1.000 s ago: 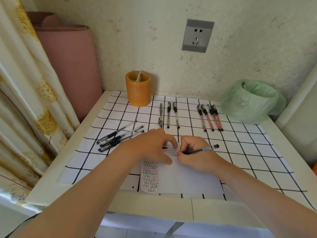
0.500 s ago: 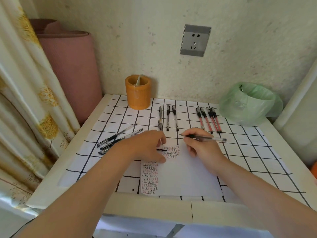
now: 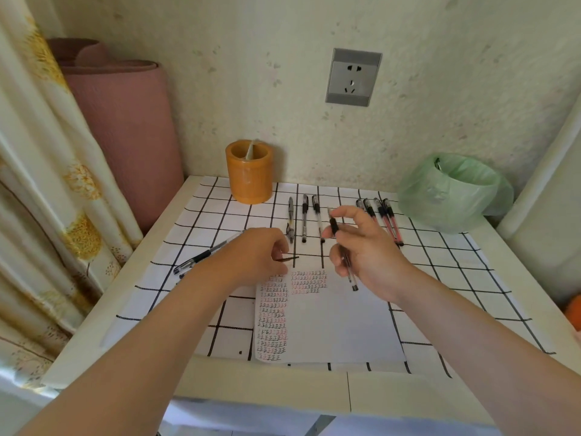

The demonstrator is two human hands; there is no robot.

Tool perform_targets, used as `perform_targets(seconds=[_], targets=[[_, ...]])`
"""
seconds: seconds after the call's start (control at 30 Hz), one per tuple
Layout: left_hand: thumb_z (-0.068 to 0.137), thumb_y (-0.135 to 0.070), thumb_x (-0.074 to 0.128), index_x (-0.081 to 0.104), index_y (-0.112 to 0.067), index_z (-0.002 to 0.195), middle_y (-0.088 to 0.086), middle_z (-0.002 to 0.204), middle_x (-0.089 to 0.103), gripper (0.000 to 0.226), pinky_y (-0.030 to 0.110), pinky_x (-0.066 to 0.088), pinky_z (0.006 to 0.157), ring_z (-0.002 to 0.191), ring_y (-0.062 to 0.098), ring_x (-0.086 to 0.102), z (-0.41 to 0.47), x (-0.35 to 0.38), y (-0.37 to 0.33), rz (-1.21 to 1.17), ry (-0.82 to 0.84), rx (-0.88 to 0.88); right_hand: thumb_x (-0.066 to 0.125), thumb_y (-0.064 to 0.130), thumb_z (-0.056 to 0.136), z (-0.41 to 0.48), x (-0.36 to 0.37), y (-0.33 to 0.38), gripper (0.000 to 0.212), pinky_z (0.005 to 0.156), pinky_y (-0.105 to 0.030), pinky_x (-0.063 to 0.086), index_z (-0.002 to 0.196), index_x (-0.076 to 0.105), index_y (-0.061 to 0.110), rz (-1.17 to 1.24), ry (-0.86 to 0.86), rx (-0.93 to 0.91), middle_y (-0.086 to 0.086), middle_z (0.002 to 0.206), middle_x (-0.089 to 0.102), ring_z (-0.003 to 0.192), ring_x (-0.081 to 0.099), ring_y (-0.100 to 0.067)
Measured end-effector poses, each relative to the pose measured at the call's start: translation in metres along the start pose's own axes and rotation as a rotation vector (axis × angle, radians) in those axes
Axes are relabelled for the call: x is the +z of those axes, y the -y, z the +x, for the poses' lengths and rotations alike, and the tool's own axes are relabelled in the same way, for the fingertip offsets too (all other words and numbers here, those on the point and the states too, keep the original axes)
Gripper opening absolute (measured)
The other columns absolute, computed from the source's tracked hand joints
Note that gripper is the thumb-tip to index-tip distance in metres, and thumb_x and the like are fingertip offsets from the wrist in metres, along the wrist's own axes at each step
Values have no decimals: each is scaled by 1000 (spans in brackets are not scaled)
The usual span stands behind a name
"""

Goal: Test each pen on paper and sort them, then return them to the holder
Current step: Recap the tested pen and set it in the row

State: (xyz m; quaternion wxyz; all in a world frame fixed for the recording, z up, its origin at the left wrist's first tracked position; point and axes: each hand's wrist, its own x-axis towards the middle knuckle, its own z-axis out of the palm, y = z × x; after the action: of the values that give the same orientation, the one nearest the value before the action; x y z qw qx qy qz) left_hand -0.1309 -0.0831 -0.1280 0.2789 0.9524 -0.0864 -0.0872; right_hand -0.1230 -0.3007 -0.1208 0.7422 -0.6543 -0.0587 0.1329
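Pen in hand: a black-grip pen (image 3: 334,227) is held clear of the paper by the right hand (image 3: 371,250), pinched between thumb and forefinger, with the other fingers loosely spread.
Left hand: the left hand (image 3: 251,256) is curled at the paper's top edge, and a thin dark piece (image 3: 289,259), judged to be a cap, is pinched in it.
Done: the paper (image 3: 330,325) is filled down its left side with rows of black and red test marks. Three dark pens (image 3: 304,220) are laid in a row behind it, and a red group (image 3: 388,220) is set apart to the right.
Left to do: a few pens (image 3: 201,258) are seen loose at the left, presumably untested. No sorted pen is back in the orange holder (image 3: 249,180) by the wall.
Surface: a grid-patterned cloth (image 3: 471,278) is spread over a pale table (image 3: 251,385).
Room: a wall socket (image 3: 353,77), a green-bagged bin (image 3: 452,190), a pink roll (image 3: 125,121) and a curtain (image 3: 37,152) are ranged around.
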Motion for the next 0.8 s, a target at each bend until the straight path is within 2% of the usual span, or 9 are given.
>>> perform_targets(seconds=[0.07, 0.13, 0.2, 0.27, 0.47, 0.57, 0.67, 0.73, 0.8], targets=[[81, -24, 80, 62, -28, 103, -13, 95, 61, 29, 14, 40, 63, 80, 0, 55, 0, -2, 0, -26, -38, -15, 58, 1, 93, 0, -2, -3, 31, 47, -28, 39, 114, 51, 24, -350, -19, -45, -2, 92, 73, 52, 56, -20], [81, -20, 81, 63, -27, 98, -11, 95, 62, 25, 13, 42, 65, 81, 1, 56, 0, -4, 1, -39, -71, -13, 70, 14, 89, 1, -5, -9, 27, 56, -29, 46, 107, 60, 30, -654, -18, -81, 6, 90, 74, 56, 63, -13], [81, -19, 80, 65, -27, 96, -11, 94, 62, 22, 11, 41, 65, 81, 0, 55, 0, -5, 2, -30, -82, -9, 73, 21, 87, 1, -7, -14, 20, 61, -25, 46, 94, 68, 39, -860, -9, -107, 16, 88, 72, 59, 60, 2], [82, -19, 80, 66, -27, 96, -12, 93, 61, 22, 10, 39, 64, 80, -2, 55, -1, -6, 2, -26, -83, -6, 71, 25, 86, 0, -7, -16, 19, 65, -23, 45, 91, 71, 43, -1004, -6, -128, 22, 89, 70, 65, 57, 10], [81, -19, 81, 65, -28, 96, -17, 88, 59, 23, 9, 37, 62, 77, -2, 54, -1, -5, -3, -27, -75, 9, 69, 27, 87, -2, -3, -13, 17, 78, -32, 54, 97, 72, 41, -1044, -7, -155, 23, 93, 69, 75, 60, 1], [81, -21, 81, 66, -28, 95, -17, 89, 61, 22, 11, 40, 64, 78, -2, 56, -1, -5, -4, -33, -61, 23, 68, 28, 88, -2, -1, -14, 18, 77, -35, 55, 98, 72, 42, -1062, 13, -158, 24, 94, 69, 75, 65, -8], [82, -25, 80, 69, -28, 94, -15, 88, 66, 16, 18, 47, 68, 78, 1, 59, -2, -3, -7, -37, -37, 54, 68, 27, 90, -3, 0, -17, 18, 82, -36, 54, 99, 72, 42, -1035, 41, -182, 23, 95, 70, 84, 66, -5], [86, -29, 76, 71, -28, 95, -14, 88, 68, 11, 18, 46, 68, 78, 1, 59, -3, -1, -10, -36, -24, 71, 64, 26, 93, -3, 0, -18, 20, 83, -35, 54, 106, 71, 39, -1077, 51, -258, 20, 95, 72, 86, 67, -5], [91, -32, 69, 73, -27, 98, -14, 90, 68, 9, 16, 42, 65, 78, -1, 59, -4, 2, -14, -52, -14, 67, 55, 25, 97, -4, 1, -19, 26, 80, -36, 52, 120, 65, 34, -1246, 59, -383, 13, 94, 73, 86, 66, -11]])
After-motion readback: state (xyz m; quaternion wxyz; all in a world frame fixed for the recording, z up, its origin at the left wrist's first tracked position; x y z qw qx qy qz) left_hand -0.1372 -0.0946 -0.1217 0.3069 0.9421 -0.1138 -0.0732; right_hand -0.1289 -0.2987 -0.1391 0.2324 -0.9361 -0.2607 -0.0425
